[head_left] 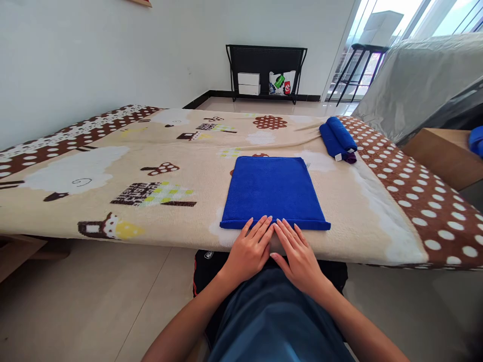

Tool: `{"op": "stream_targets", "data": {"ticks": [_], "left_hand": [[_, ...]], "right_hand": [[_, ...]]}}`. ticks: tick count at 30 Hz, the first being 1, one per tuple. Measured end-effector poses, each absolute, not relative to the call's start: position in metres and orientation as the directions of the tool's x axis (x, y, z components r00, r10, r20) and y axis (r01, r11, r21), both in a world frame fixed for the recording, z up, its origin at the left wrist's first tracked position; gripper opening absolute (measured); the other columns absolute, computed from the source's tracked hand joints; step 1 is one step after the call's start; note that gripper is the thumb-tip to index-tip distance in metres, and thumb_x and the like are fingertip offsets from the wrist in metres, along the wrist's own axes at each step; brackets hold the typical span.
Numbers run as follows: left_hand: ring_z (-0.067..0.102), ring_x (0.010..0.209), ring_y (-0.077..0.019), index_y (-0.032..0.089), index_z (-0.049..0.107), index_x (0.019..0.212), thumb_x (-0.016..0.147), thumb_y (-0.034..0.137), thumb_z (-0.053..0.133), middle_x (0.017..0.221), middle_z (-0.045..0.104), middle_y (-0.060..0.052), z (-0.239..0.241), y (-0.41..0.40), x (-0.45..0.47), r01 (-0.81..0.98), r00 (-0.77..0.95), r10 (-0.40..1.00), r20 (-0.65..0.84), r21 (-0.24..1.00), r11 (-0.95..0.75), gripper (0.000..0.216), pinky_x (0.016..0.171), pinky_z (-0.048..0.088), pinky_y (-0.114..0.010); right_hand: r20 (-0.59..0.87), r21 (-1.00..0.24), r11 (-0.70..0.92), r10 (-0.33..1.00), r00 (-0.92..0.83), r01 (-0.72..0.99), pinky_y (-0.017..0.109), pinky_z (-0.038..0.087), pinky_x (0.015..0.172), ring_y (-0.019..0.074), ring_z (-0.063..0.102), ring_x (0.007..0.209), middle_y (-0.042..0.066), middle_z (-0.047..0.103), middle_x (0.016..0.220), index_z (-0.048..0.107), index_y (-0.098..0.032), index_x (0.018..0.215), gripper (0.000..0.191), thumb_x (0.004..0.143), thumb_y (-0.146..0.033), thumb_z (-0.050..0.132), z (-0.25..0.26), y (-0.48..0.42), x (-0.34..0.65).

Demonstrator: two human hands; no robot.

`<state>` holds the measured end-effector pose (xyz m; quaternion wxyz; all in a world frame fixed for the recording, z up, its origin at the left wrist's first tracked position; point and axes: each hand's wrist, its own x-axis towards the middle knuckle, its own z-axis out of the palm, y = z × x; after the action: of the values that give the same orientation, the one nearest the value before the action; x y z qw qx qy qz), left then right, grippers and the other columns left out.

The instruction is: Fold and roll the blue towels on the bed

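A blue towel (271, 188) lies flat on the patterned blanket, its near edge turned over into a narrow roll. My left hand (251, 246) rests its fingertips on the middle of that roll, fingers stretched out. Close beside it, my right hand (296, 251) touches the same roll, its fingers straight and the thumb held apart. The two hands nearly meet at the index fingers. Farther back on the right are rolled blue towels (337, 137), with a white tag and a dark purple end showing at the near side.
The cream blanket (181, 166) with a brown dotted border covers a low bed or table. Behind it stands a black rack (267, 60) holding white boxes (249, 83) and a printed bag. At right are a cardboard box (441, 156), a sheet-covered object (422, 75) and a stool (356, 70).
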<state>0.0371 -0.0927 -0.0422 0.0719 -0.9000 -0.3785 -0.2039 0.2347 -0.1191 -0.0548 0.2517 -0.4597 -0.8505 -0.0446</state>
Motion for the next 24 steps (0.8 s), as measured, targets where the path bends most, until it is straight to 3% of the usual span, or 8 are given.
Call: {"op": "stream_targets", "data": {"ticks": [9,16,24], "left_hand": [[0.038,0.149,-0.0234,0.017,0.031,0.158,0.099,0.015,0.042,0.158,0.042,-0.009,-0.052,-0.085,-0.024,0.748,0.589,0.657,0.470,-0.011,-0.663,0.061,0.124,0.028,-0.046],[0.051,0.140,-0.0236,0.025,0.053,0.142,0.094,0.011,0.054,0.140,0.063,-0.005,-0.049,-0.076,-0.071,0.752,0.533,0.622,0.574,0.016,-0.659,0.050,0.117,0.036,-0.047],[0.053,0.137,-0.0230,0.023,0.061,0.130,0.094,0.013,0.051,0.138,0.065,-0.004,-0.029,-0.063,-0.075,0.750,0.556,0.691,0.461,0.081,-0.657,0.038,0.110,0.041,-0.044]], "right_hand": [[0.582,-0.131,0.429,0.763,-0.281,0.894,0.046,0.031,0.121,0.0234,0.044,0.144,0.007,0.047,0.153,0.033,-0.023,0.158,0.059,0.102,-0.032,0.050,-0.072,-0.118,0.302],[0.642,-0.131,0.388,0.734,-0.220,0.912,0.040,0.038,0.112,0.0206,0.056,0.133,0.005,0.059,0.143,0.050,-0.023,0.144,0.045,0.099,-0.019,0.051,-0.075,-0.118,0.330],[0.639,-0.113,0.435,0.720,-0.270,0.893,0.037,0.043,0.101,0.0200,0.062,0.116,0.003,0.069,0.123,0.064,-0.022,0.126,0.033,0.094,-0.016,0.057,-0.065,-0.098,0.346]]}}
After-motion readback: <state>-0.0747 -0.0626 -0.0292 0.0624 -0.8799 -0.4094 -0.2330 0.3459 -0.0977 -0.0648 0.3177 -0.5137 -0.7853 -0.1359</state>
